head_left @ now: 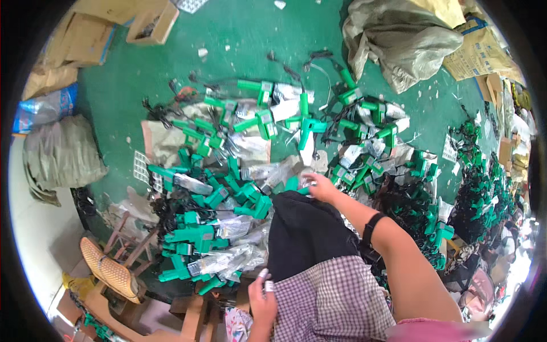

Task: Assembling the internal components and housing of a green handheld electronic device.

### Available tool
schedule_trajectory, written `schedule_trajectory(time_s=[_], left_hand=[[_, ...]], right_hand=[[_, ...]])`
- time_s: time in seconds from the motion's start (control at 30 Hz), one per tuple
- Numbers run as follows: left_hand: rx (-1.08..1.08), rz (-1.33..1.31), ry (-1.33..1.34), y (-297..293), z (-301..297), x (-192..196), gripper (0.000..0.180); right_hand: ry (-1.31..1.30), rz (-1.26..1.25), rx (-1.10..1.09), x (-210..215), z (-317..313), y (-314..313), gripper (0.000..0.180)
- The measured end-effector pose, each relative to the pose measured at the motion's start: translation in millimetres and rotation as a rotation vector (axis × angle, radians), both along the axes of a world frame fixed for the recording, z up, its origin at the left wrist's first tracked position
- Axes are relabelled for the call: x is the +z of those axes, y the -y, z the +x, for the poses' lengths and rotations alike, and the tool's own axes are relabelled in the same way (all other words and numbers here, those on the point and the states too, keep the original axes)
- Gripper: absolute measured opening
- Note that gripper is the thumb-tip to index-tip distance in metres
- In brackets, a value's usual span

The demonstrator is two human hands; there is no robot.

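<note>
My right hand (320, 189) reaches over my lap, its fingers closed on a teal-green pistol-shaped tool (292, 183) that shows only in part. My left hand (262, 301) is low, beside the checked apron (325, 290) on my lap. White coverings show on its fingertips; the fingers point up, apart, with nothing visible in them. In front of me lies a wide heap of green pistol-shaped tools (265, 123) with black cords. Among them are clear plastic bags (219, 262) with silvery contents. A black cloth (305, 228) covers my knees.
A wicker-topped stool (107, 268) stands at the left, near a stuffed grey sack (62, 149). Cardboard boxes (151, 23) sit at the far left. A large grey sack (396, 43) lies at the far right. More green tools and dark cords (481, 194) pile up on the right.
</note>
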State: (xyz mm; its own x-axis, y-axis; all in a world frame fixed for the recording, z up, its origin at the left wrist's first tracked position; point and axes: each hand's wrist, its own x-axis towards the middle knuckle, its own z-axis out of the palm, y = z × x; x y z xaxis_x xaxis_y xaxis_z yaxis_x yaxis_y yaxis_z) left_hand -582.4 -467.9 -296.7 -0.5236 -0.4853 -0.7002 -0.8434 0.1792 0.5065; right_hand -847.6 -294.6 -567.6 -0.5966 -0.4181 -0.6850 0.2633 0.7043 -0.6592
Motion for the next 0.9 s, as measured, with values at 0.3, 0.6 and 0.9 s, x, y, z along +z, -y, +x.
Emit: schedule_trajectory(time_s=[0.3,0.6,0.9], left_hand=[[0.215,0.043,0.1,72,-64,117,0.037],[-0.068,-0.011,-0.009,10,-162,189,0.049],[-0.138,0.037,-0.67,-16,-299,340,0.053]], right_hand=[[-0.267,-0.048,-0.654,123,-269,-52,0.043],[-0.479,-0.389,-0.281,265,-379,-42,0.043],[0.016,0.377,-0.106,177,-129,-291,0.039]])
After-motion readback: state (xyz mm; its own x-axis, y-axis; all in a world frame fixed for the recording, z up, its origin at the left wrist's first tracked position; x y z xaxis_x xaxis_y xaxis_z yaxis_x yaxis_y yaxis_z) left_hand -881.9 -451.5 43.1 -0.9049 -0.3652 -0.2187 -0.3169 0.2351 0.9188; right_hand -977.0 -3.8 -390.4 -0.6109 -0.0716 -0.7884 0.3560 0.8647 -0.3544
